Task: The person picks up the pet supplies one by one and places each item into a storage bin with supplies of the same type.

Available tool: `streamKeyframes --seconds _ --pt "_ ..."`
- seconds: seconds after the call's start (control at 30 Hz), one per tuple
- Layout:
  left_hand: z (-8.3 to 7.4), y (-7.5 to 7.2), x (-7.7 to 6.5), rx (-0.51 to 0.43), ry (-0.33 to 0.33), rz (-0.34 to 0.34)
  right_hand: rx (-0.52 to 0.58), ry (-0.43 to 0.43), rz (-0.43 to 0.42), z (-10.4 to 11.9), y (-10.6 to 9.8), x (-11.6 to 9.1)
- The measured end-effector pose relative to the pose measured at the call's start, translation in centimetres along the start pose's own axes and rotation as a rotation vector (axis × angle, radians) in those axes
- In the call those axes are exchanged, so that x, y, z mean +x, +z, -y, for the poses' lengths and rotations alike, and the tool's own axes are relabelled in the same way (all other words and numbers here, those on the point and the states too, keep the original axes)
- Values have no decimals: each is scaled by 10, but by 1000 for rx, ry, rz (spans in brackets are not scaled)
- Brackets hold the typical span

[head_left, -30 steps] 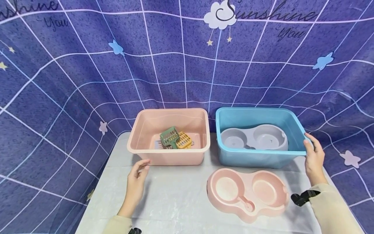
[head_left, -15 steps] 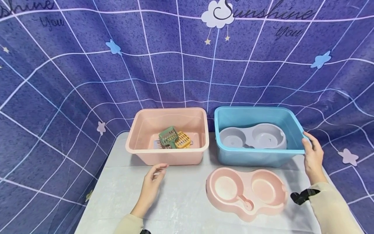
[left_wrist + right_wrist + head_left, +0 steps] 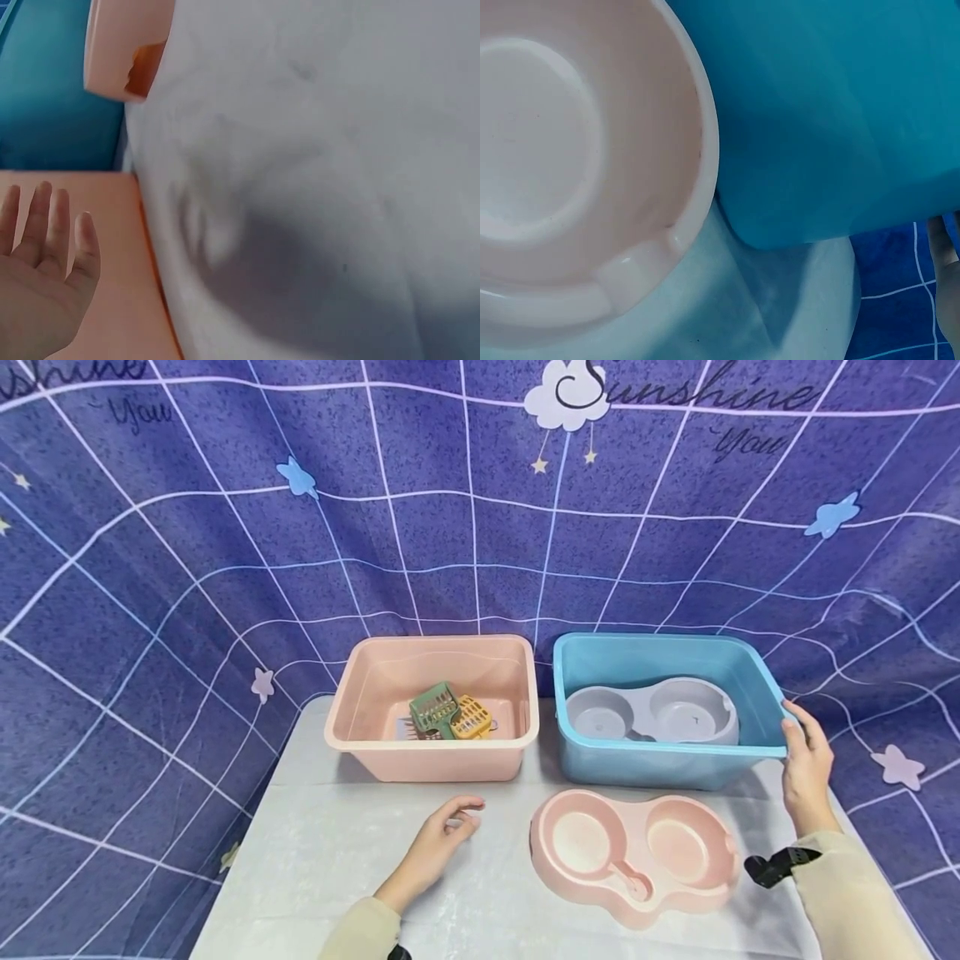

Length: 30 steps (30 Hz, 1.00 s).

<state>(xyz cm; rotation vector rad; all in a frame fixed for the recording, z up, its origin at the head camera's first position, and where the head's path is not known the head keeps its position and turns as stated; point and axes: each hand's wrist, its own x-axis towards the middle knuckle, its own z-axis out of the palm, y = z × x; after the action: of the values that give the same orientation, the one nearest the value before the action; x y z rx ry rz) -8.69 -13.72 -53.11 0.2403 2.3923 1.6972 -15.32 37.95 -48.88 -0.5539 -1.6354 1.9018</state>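
My left hand (image 3: 446, 835) hovers over the table in front of the pink bin (image 3: 442, 762), fingers loosely bent and holding nothing. In the left wrist view that hand (image 3: 45, 277) shows spread fingers. My right hand (image 3: 808, 768) touches the right front corner of the blue bin (image 3: 652, 768) at its rim; the right wrist view shows only part of its fingers (image 3: 945, 247) beside the bin. Inside the blue bin lies a grey double pet bowl (image 3: 641, 702). A pink double pet bowl (image 3: 637, 852) lies on the table between my hands, in front of the blue bin.
The pink bin holds a green litter scoop (image 3: 437, 710), a yellow litter scoop (image 3: 472, 717) and a greyish slotted piece (image 3: 405, 728) partly under them. Both bins stand at the back of the white-covered table (image 3: 300, 877), against a purple grid-patterned cloth (image 3: 480, 543).
My left hand has moved right and slightly toward me, from the pink bin's left front corner to the table near its right end. The right hand has stayed at the blue bin's rim.
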Motion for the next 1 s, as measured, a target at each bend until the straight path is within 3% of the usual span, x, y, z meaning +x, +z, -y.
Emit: streamKeyframes --seconds 0.17,0.7,1.0 --pt "2 12 5 19 15 62 8 1 2 -1 -1 0" --pt "10 38 26 18 -16 138 32 30 0 2 1 -1" --pt "19 51 34 -8 -38 204 -31 13 23 4 1 -4"
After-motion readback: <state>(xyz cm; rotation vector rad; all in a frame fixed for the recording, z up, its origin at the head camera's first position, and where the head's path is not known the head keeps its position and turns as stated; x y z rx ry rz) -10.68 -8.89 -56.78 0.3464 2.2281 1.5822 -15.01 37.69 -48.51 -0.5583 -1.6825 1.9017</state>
